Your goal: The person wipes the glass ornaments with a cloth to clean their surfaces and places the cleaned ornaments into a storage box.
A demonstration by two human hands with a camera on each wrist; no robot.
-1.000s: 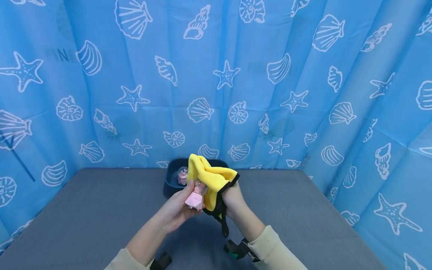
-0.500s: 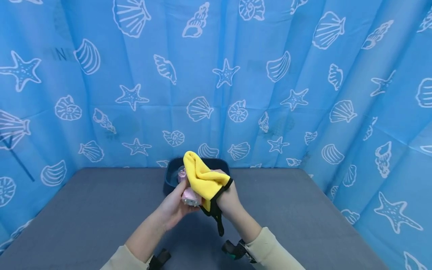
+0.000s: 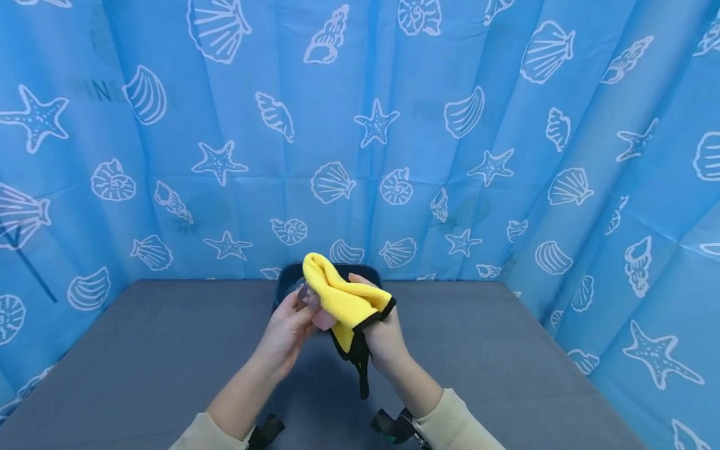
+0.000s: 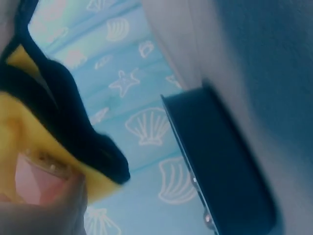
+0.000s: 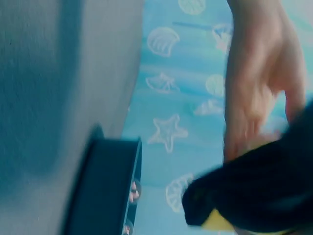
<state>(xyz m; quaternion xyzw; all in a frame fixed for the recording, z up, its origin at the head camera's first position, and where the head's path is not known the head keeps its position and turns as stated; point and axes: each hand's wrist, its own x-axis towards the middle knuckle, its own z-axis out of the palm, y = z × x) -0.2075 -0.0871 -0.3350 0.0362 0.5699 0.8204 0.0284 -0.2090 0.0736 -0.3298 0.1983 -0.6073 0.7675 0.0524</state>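
Observation:
My left hand point(image 3: 288, 334) pinches a small pink ornament point(image 3: 323, 320) with a faceted base, tilted above the table. In the left wrist view the ornament point(image 4: 36, 183) shows its pink side and a rim with small bumps, close against yellow fabric. My right hand point(image 3: 385, 337) grips a yellow cloth point(image 3: 345, 300) with a black border and black back, bunched against the ornament. The cloth hides the ornament's far side and most of my right fingers. A black loop point(image 3: 363, 378) hangs from the cloth.
A dark blue bin point(image 3: 288, 275) stands behind the hands at the table's back edge. Clear globes point(image 5: 134, 191) with pink inside show at its rim. The grey table point(image 3: 169, 350) meets a blue shell-print curtain point(image 3: 377, 206).
My left hand has turned the ornament and shifted its grip, so the base no longer faces the head camera. The cloth has moved slightly left over the ornament.

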